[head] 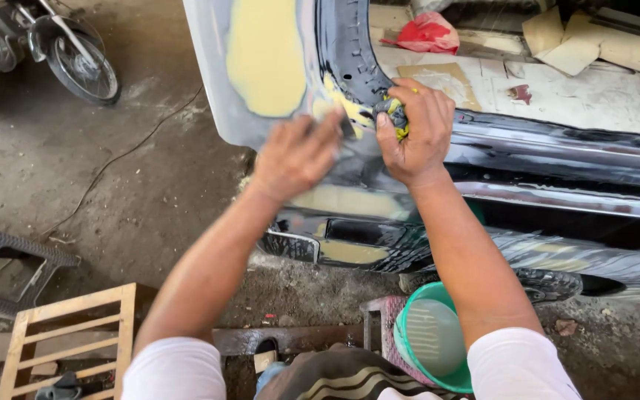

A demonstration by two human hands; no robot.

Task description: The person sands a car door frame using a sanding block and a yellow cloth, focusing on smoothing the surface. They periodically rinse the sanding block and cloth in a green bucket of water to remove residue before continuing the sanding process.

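A car body panel [216, 81], grey with large patches of yellow filler [264, 55], stands in front of me beside a black door frame edge [346, 52]. My left hand [298, 152] lies flat against the panel, blurred by motion, with something small and dark at its fingertips. My right hand [416, 130] is closed on a small dark wad smeared with yellow [394, 112], pressed at the frame edge. The black sill [557, 148] runs to the right of my right hand.
A green bucket [432, 337] sits on a stool below my right arm. A wooden frame [68, 337] and a dark plastic stool [9, 270] lie at lower left. A motorcycle [53, 44] is parked at upper left. Cardboard and a red bag [427, 33] lie inside the car.
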